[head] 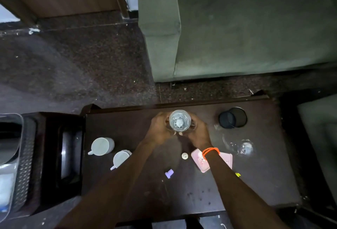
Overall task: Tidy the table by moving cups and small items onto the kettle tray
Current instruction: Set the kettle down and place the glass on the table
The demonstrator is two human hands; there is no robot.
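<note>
A green sofa (246,28) filled the upper right, standing on a dark speckled floor (73,61). Below it sat the dark wooden bench (255,183), seen from above. To the left of the bench stood a dark tray (52,156) with a shiny metal object in it, too foreshortened to identify for certain, and farther left a woven basket (25,156) with a clear liner.

Both forearms reached up from the bottom edge to the far middle of the bench. The left hand (158,128) and the right hand (198,130) gripped a clear glass (180,120) between them, fingers (193,119) curled round its sides; the right wrist wore an orange band (210,151). Whether the glass stood on the bench or was raised off it could not be told from this angle.

A dark tumbler (232,117) stood near the far right of the bench, well apart from the hands. A second clear glass (240,146) lay on its side below it. A pink flat case (200,161) lay partly under the right forearm. Two white cups stood on the left part of the bench: one white cup (101,145) near the tray, the other white cup (121,158) just beside it and nearer the left forearm. A small white cap (184,156) lay just left of the pink case, and a small purple item (169,173) lay nearer the camera between the forearms.
</note>
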